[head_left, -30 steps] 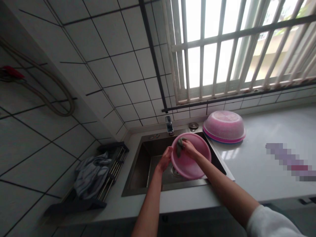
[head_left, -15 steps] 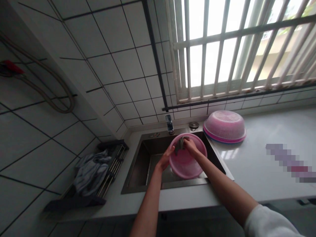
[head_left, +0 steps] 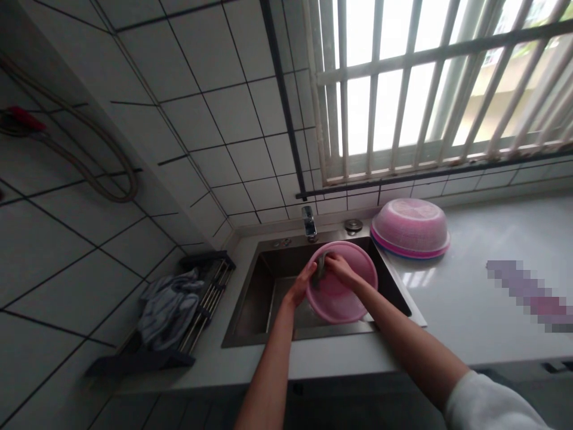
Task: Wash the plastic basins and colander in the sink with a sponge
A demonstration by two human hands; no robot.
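Here at the sink [head_left: 256, 298], the left hand [head_left: 299, 286] grips the pink basin [head_left: 344, 306] at its left rim, while the right hand [head_left: 339, 270] is closed around a greyish cloth [head_left: 319, 271] inside the basin, near that same rim. The basin is at the sink's right side (whether it touches bottom, I can't tell), in front of the tap [head_left: 308, 222].

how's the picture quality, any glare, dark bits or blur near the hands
Head view, top right: the barred window is overexposed; head view, right: glare marks the white countertop, and pixelation masks a patch there; head view, left: the tiled wall sits in shade; head view, middle: the grey cloth in the right hand looks soft, fine detail lost.
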